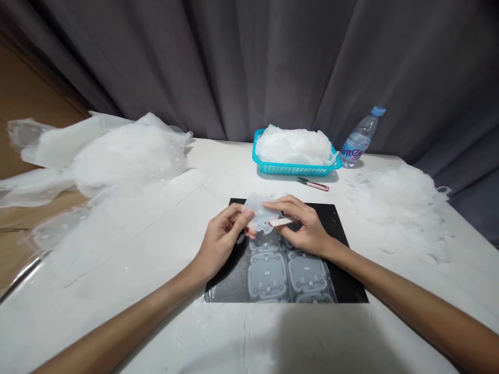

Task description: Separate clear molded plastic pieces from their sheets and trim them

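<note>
My left hand [230,226] pinches the left edge of a small translucent white plastic piece [258,212] with wavy edges, held up above a black mat [339,224]. The fingers of my right hand [302,222] rest on the right side of that piece. A slim white stick-like tool [284,221] with a reddish end also sits in my right hand, its tip at the piece's lower edge; its kind is unclear. Beneath both hands, a clear film sheet with rounded-square frosted shapes [267,275] lies on the mat, its far part hidden by my hands.
A blue basket [298,170] with white translucent material stands at the back, red-handled thread snips [314,184] in front of it. A water bottle [357,140] leans to its right. Piles of translucent pieces lie left [128,150] and right [401,208]. A grey curtain [265,62] hangs behind.
</note>
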`<state>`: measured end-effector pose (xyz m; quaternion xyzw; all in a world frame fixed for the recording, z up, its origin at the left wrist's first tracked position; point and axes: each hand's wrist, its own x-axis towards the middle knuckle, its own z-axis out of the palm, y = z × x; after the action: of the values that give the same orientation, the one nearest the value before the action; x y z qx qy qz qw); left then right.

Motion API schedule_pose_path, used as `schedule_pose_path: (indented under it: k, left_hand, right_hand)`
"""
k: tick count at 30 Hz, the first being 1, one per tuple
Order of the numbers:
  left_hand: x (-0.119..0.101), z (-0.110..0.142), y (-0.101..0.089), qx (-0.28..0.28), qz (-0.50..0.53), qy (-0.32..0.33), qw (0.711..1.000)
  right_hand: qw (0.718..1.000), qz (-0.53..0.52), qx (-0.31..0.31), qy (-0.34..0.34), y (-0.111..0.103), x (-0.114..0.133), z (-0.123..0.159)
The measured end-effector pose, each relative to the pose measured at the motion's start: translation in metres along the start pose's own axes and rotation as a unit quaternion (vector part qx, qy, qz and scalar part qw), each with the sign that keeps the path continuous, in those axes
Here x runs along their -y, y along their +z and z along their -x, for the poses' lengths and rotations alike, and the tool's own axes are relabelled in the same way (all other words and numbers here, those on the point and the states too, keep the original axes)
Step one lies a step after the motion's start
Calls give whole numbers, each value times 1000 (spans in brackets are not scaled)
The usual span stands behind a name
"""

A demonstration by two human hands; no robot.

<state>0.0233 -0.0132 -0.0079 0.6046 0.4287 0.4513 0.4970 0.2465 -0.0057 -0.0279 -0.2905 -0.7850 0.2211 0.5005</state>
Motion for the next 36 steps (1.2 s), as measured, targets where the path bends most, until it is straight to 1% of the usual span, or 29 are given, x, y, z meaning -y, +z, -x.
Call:
schedule_pose_path:
  k: [4,7,12,16,19,21,24,29,33,36]
  left_hand:
    - [-1,0,1,16,10,5,1000]
    - [-1,0,1,32,15,11,999]
    - [2,-1,-2,77,-15,-3,997]
    - [6,-2,-4,95,-27,-14,995]
    - [6,0,-4,102,-23,-15,994]
    - [6,1,-3,117,-50,-8,992]
    - [5,3,-2,139,-129,22,982]
    - [3,9,-3,168,-216,59,960]
    - [1,13,-3,209,-290,79,930]
    - [1,15,-3,223,-332,104,911]
  right_hand:
    - [999,33,17,36,0,0,3]
    - [999,45,-3,28,0,-1,2]
    - [999,8,-35,32,0,-5,-2]
    - [998,-38,-27,46,1,-4,-4]
    - [993,-48,-41,95,2,-3,-4]
    - [987,-60,-54,137,3,-4,-3]
    - [981,-82,-59,168,5,-7,-2]
    - [975,-91,-76,187,5,-8,-3]
    - [973,-60,-82,206,2,-7,-5]
    - [972,-52,-101,208,0,-6,-7]
